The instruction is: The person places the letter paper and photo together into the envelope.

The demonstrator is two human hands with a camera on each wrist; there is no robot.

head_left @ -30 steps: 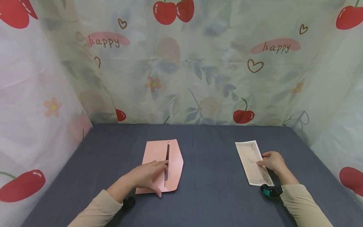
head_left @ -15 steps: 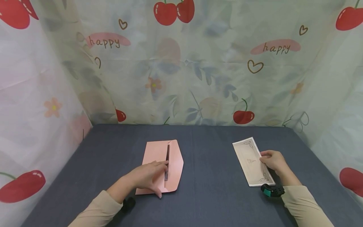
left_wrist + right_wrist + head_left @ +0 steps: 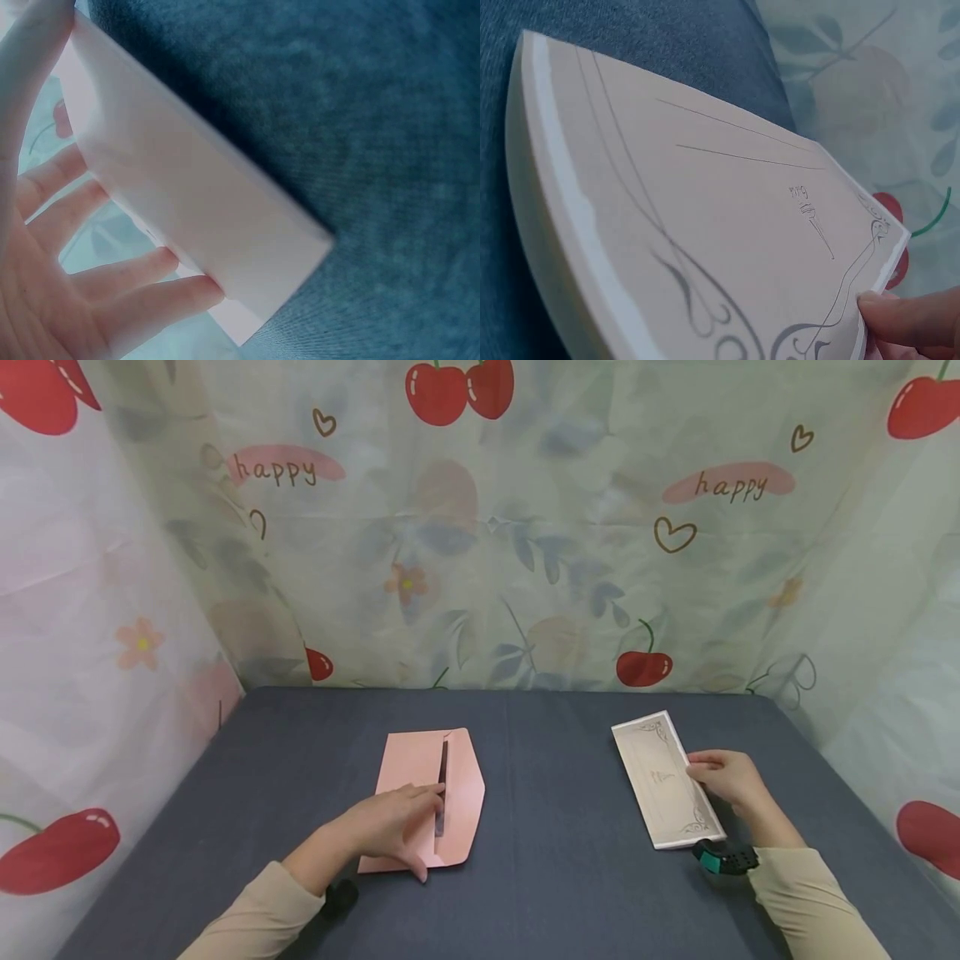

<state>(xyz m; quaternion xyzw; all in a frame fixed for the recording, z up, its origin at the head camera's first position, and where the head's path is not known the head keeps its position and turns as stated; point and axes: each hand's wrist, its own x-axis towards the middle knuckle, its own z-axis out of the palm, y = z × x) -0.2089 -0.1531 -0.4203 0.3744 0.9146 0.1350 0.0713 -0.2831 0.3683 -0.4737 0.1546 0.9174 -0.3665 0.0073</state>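
A pink envelope (image 3: 408,760) lies on the dark table with its pointed flap (image 3: 468,802) spread to the right and a dark gap at its mouth. My left hand (image 3: 390,822) holds it, fingertips at the mouth edge and thumb at the near side. In the left wrist view, several fingertips meet the edge of the envelope (image 3: 187,172). My right hand (image 3: 731,777) pinches the right long edge of a cream card (image 3: 660,777) with scrollwork corners and small lettering. The card looks bowed and thick at one edge in the right wrist view, where a thumb (image 3: 907,319) presses its corner.
Dark blue cloth covers the table (image 3: 525,877). A printed curtain (image 3: 487,527) with cherries and flowers hangs behind it and at both sides. A black and teal wrist device (image 3: 723,857) sits near the card's lower corner.
The right hand has shifted slightly up, and the card has moved a little up and left with it. The left hand and the envelope stay where they were.
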